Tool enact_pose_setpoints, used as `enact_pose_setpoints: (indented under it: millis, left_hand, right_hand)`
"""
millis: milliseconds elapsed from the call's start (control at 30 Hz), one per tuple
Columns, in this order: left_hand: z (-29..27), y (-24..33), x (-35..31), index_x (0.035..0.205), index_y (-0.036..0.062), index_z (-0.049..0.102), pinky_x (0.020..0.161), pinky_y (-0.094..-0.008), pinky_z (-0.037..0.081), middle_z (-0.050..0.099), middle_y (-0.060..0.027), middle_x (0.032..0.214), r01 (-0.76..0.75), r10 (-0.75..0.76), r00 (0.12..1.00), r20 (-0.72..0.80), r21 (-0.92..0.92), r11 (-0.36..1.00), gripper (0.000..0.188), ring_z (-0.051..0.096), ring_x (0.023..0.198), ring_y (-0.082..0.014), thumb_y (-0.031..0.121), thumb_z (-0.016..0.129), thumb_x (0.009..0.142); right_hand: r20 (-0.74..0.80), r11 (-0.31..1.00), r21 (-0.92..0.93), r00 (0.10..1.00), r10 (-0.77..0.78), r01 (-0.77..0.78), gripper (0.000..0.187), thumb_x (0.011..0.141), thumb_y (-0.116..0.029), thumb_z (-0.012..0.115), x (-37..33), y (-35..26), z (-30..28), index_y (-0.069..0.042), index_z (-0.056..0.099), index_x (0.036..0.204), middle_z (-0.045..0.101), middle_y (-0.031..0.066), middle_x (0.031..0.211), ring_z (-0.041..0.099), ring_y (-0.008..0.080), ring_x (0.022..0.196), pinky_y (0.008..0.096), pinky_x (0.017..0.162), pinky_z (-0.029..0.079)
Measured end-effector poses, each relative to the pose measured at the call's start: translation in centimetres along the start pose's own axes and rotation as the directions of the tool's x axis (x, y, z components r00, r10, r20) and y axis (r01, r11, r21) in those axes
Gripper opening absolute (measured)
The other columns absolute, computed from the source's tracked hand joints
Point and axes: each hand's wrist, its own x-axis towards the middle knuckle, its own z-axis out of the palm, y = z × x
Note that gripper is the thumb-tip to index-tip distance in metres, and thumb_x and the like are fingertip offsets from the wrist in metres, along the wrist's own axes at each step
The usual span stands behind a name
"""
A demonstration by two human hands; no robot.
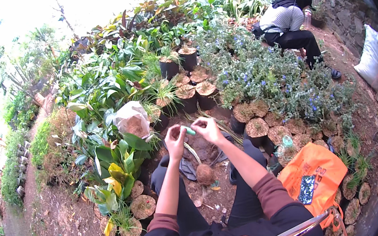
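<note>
My two hands meet in front of me, above the soil between my knees. A small mint-green strip (189,131) stretches between them; its exact kind is too small to make out. The fingers of my left hand (175,140) are pinched at its left end. My right hand (207,130) pinches close at its other end. Below them a round brown root ball (205,174) lies on the ground, with pale long leaves (192,153) just above it. Left of my hands stands an open whitish bag (133,120) with brown material inside.
Potted leafy plants (122,153) crowd the left, and blue-flowered plants (260,77) the right. Black pots (189,100) stand ahead. At right lies an orange bag (319,165) with a phone (307,190) on it. A person (287,26) bends near a white sack (372,58).
</note>
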Motion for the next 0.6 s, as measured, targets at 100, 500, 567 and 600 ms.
enact_pose_setpoints:
  millis: [100,500,567,600]
  left_hand:
    - [0.7,-0.7,-0.4,0.098,0.0008,0.057,0.067,-0.0215,0.048,0.06,-0.0022,0.085,0.111,-0.11,0.992,-0.061,0.012,0.994,0.018,0.056,0.076,-0.0078,0.01,0.062,0.084]
    - [1.2,-1.2,-0.1,0.111,-0.0001,0.051,0.078,-0.023,0.045,0.057,-0.0058,0.102,0.256,-0.265,0.961,-0.073,-0.117,0.96,0.031,0.055,0.091,-0.0106,0.015,0.061,0.086]
    - [1.2,-0.6,0.2,0.125,0.0015,0.041,0.083,-0.0264,0.045,0.051,-0.0099,0.118,0.18,-0.177,0.984,0.037,-0.135,0.974,0.054,0.052,0.103,-0.0155,0.015,0.067,0.08]
    - [1.0,-0.1,0.0,0.126,0.0017,0.041,0.084,-0.0277,0.044,0.051,-0.0101,0.119,0.104,-0.101,0.992,0.074,-0.037,0.994,0.058,0.052,0.104,-0.0165,0.014,0.069,0.077]
  right_hand:
    - [-0.127,0.982,-0.118,0.979,-0.159,0.144,0.012,0.077,-0.01,0.065,0.2,-1.1,0.7,0.0,0.062,0.083,0.063,0.0091,0.074,0.061,0.0147,0.065,0.0262,0.061,0.048]
    - [0.163,0.97,-0.193,0.969,0.183,-0.151,0.028,0.075,-0.018,0.067,0.9,-0.5,0.2,0.0,0.064,0.095,0.066,0.0143,0.082,0.063,0.0158,0.072,0.0296,0.066,0.049]
    - [0.165,0.986,-0.043,0.973,0.164,-0.159,0.024,0.079,-0.015,0.064,1.6,0.6,0.3,0.001,0.064,0.097,0.067,0.0103,0.083,0.061,0.0124,0.074,0.0284,0.068,0.049]
    - [0.187,0.986,0.019,0.969,0.162,-0.169,0.024,0.08,-0.015,0.064,1.5,1.2,0.2,0.001,0.064,0.097,0.067,0.0096,0.083,0.061,0.0121,0.074,0.0282,0.068,0.049]
